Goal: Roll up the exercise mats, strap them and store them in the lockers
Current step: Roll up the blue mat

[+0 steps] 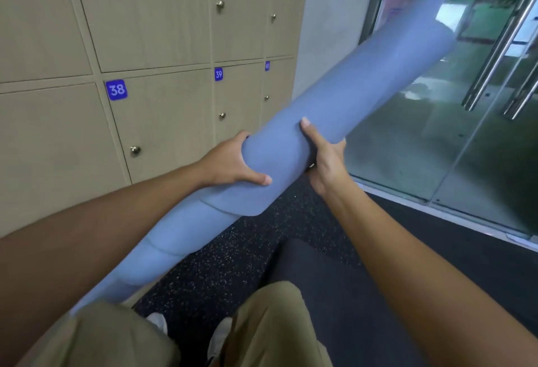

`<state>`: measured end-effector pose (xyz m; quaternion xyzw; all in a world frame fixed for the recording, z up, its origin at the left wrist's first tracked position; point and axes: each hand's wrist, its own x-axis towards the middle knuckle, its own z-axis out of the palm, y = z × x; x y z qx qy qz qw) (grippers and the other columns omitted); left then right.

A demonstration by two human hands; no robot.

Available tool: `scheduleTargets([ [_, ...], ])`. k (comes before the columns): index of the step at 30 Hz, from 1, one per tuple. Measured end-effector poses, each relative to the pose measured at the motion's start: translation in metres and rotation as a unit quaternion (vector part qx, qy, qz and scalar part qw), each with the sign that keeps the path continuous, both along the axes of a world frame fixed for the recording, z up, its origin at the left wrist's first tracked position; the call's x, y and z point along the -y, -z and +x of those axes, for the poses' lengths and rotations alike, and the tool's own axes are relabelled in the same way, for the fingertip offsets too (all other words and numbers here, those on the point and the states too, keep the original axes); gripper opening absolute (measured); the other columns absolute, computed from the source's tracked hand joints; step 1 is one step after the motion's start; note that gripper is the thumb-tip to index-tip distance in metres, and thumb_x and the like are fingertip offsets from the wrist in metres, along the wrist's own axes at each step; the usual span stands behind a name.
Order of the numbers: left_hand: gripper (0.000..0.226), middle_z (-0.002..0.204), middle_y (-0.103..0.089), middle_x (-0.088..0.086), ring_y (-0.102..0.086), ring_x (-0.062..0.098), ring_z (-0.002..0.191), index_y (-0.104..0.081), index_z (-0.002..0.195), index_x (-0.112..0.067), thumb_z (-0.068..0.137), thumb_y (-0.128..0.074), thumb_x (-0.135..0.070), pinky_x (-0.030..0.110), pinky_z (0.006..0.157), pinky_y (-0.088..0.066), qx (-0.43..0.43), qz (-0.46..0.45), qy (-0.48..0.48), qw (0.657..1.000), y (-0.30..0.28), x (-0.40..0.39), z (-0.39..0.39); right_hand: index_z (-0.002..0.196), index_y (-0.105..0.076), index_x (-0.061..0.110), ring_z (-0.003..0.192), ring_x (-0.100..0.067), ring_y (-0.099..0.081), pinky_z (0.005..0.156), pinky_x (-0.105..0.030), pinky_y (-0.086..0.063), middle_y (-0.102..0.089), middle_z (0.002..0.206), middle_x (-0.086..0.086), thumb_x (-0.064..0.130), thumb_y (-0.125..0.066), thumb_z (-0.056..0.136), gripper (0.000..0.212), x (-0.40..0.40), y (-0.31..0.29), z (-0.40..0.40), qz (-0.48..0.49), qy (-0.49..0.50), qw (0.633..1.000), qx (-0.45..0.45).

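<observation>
My left hand (233, 162) and right hand (323, 157) clasp the soft, light mat (334, 116) mid-roll, right of locker 38 (163, 122); seemingly unstrapped.

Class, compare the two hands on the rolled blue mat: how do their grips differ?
The left hand grips the blue mat from the locker side, thumb lying across the front of the roll; the right hand grips from the glass-door side, thumb pointing up against the roll. The left hand sits slightly lower along the roll than the right. Both are bare and curl around the same mat, close together.
</observation>
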<state>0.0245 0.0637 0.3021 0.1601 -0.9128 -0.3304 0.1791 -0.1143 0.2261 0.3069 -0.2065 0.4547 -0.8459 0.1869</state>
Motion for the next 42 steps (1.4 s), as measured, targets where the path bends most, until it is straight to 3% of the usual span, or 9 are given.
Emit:
scheduleTargets([
  [6, 0.122, 0.14, -0.055, -0.017, -0.057, 0.003, 0.12, -0.026, 0.154, -0.033, 0.057, -0.1, -0.037, 0.027, 0.1, -0.047, -0.023, 0.021, 0.001, 1.0, 0.032, 0.026, 0.041, 0.141, -0.043, 0.012, 0.117, -0.025, -0.068, 0.099, -0.051, -0.055, -0.068, 0.131, -0.006, 0.022, -0.098, 0.063, 0.096, 0.046, 0.02, 0.032, 0.036, -0.018, 0.995, -0.092],
  [9, 0.108, 0.137, -0.058, -0.011, -0.061, 0.004, 0.117, -0.034, 0.153, -0.028, 0.066, -0.097, -0.035, 0.027, 0.1, -0.05, -0.034, 0.078, -0.016, 0.996, 0.062, 0.041, 0.069, 0.139, -0.046, 0.019, 0.116, -0.021, -0.068, 0.096, -0.049, -0.057, -0.068, 0.13, 0.0, 0.02, -0.098, 0.061, 0.094, 0.066, 0.051, 0.061, 0.066, -0.024, 0.991, -0.118],
  [13, 0.072, 0.133, -0.06, 0.002, -0.067, 0.003, 0.107, -0.042, 0.147, -0.033, 0.087, -0.082, -0.03, 0.013, 0.084, -0.053, -0.059, 0.138, -0.056, 0.987, 0.088, 0.06, 0.107, 0.139, -0.046, 0.017, 0.118, -0.022, -0.067, 0.096, -0.051, -0.056, -0.066, 0.132, -0.001, 0.019, -0.101, 0.056, 0.099, 0.093, 0.093, 0.094, 0.093, -0.053, 0.984, -0.14],
  [16, 0.051, 0.132, -0.061, 0.001, -0.068, -0.007, 0.099, -0.047, 0.138, -0.04, 0.092, -0.069, -0.042, 0.012, 0.084, -0.052, -0.09, 0.181, -0.086, 0.976, 0.1, 0.067, 0.131, 0.139, -0.046, 0.012, 0.12, -0.028, -0.065, 0.098, -0.056, -0.055, -0.065, 0.134, -0.008, 0.011, -0.1, 0.058, 0.097, 0.109, 0.118, 0.113, 0.097, -0.1, 0.981, -0.133],
  [21, 0.067, 0.129, -0.065, -0.004, -0.07, 0.003, 0.105, -0.049, 0.138, -0.038, 0.078, -0.066, -0.064, 0.026, 0.093, -0.052, -0.132, 0.226, -0.106, 0.959, 0.105, 0.077, 0.154, 0.14, -0.046, 0.018, 0.121, -0.023, -0.065, 0.099, -0.052, -0.055, -0.065, 0.134, -0.002, 0.014, -0.1, 0.058, 0.098, 0.129, 0.127, 0.129, 0.107, -0.122, 0.979, -0.124],
  [25, 0.081, 0.133, -0.061, -0.003, -0.07, 0.007, 0.11, -0.044, 0.143, -0.036, 0.072, -0.068, -0.066, 0.025, 0.088, -0.052, -0.178, 0.232, -0.104, 0.951, 0.075, 0.078, 0.156, 0.142, -0.044, 0.022, 0.123, -0.018, -0.064, 0.101, -0.049, -0.054, -0.064, 0.135, 0.002, 0.023, -0.103, 0.053, 0.106, 0.137, 0.144, 0.147, 0.159, -0.137, 0.964, -0.163],
  [30, 0.099, 0.143, -0.047, -0.012, -0.06, -0.006, 0.115, -0.022, 0.159, -0.03, 0.078, -0.075, -0.054, 0.014, 0.091, -0.05, -0.254, 0.161, -0.121, 0.946, 0.019, 0.077, 0.166, 0.142, -0.043, 0.027, 0.123, -0.002, -0.06, 0.106, -0.038, -0.05, -0.062, 0.133, 0.017, 0.019, -0.102, 0.052, 0.108, 0.135, 0.176, 0.176, 0.186, -0.149, 0.953, -0.189],
  [36, 0.125, 0.16, -0.034, -0.006, -0.047, 0.009, 0.139, -0.009, 0.163, -0.024, 0.071, -0.089, -0.055, 0.04, 0.112, -0.047, -0.316, 0.003, -0.129, 0.94, -0.05, 0.093, 0.172, 0.14, -0.043, 0.031, 0.12, 0.004, -0.059, 0.1, -0.022, -0.05, -0.063, 0.126, 0.026, 0.015, -0.102, 0.054, 0.105, 0.137, 0.174, 0.188, 0.2, -0.197, 0.936, -0.214],
  [42, 0.122, 0.159, -0.035, 0.001, -0.035, 0.013, 0.147, -0.021, 0.16, -0.022, 0.068, -0.088, -0.064, 0.037, 0.12, -0.035, -0.345, -0.128, -0.168, 0.915, -0.119, 0.108, 0.172, 0.143, -0.04, 0.035, 0.124, 0.001, -0.057, 0.106, -0.033, -0.049, -0.061, 0.13, 0.025, 0.026, -0.102, 0.052, 0.111, 0.14, 0.17, 0.194, 0.221, -0.241, 0.917, -0.228],
])
